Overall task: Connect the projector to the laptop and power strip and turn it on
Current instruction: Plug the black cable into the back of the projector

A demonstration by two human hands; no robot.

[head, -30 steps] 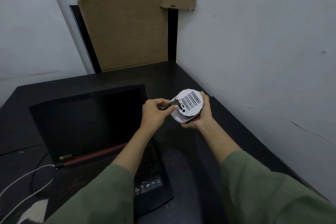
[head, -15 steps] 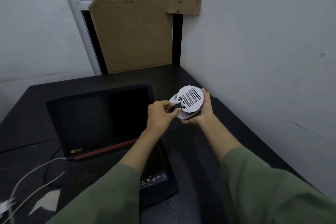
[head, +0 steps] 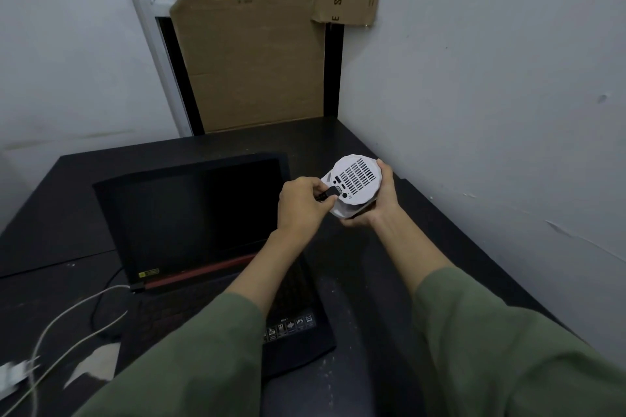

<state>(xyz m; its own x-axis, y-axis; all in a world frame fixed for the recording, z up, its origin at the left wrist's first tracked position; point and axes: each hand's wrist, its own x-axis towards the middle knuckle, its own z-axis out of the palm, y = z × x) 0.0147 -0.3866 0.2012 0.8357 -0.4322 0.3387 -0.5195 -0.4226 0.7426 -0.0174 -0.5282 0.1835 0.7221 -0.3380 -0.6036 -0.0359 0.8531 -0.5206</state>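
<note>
A small white round projector (head: 355, 179) is held up above the black desk, its vented back face with several ports turned toward me. My right hand (head: 379, 200) cups it from the right and below. My left hand (head: 301, 205) pinches a black cable plug (head: 330, 193) whose tip touches a port at the left of the back face. The open black laptop (head: 196, 213) with a dark screen stands to the left of my hands. The cable behind the plug is hidden by my left hand.
White cables (head: 67, 318) run over the black desk (head: 440, 240) at the lower left to a white plug or adapter (head: 13, 376) at the frame's edge. A wall stands close on the right. Cardboard sheets (head: 250, 61) lean behind the desk.
The plug in my left hand has moved slightly lower on the projector's back face, to a port by its left rim. My view has shifted to the left.
</note>
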